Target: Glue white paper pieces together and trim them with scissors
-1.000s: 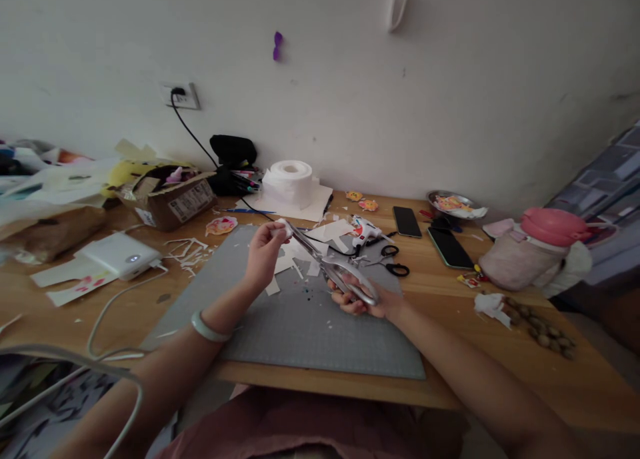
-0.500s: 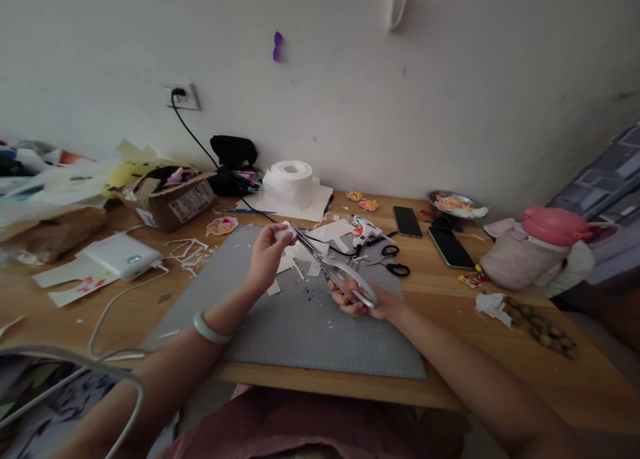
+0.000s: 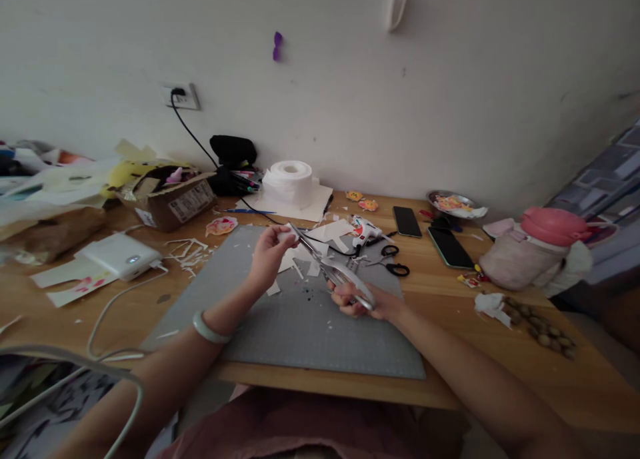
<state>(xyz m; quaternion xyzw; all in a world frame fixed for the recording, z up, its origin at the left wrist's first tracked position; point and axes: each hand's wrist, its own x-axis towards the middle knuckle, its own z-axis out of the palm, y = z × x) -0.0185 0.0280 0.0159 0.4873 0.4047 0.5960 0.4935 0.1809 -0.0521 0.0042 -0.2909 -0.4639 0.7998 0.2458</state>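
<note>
My right hand [image 3: 357, 298] is wrapped around the handles of large silver scissors [image 3: 345, 272], held above the grey cutting mat [image 3: 320, 346]. The blades point up and left, reaching the fingertips of my left hand [image 3: 267, 256]. Those fingers are pinched on a small white piece of paper [image 3: 291, 231] at the blade tips; most of it is hidden. Beneath the blades, white paper scraps [image 3: 336, 231] lie on the mat. A white glue gun [image 3: 367, 231] and a second pair of scissors with black handles [image 3: 397, 270] lie just beyond my right hand.
A white roll [image 3: 289, 186] stands at the back by a cardboard box [image 3: 175, 199]. On the left lies a white power bank [image 3: 120, 256] with a cable. Two phones [image 3: 450, 247], a metal bowl [image 3: 453, 206] and a pink-lidded container [image 3: 525, 259] are on the right.
The scissors' handles have come closer together in my right hand. Both hands stay in nearly the same place, the left still pinching the paper.
</note>
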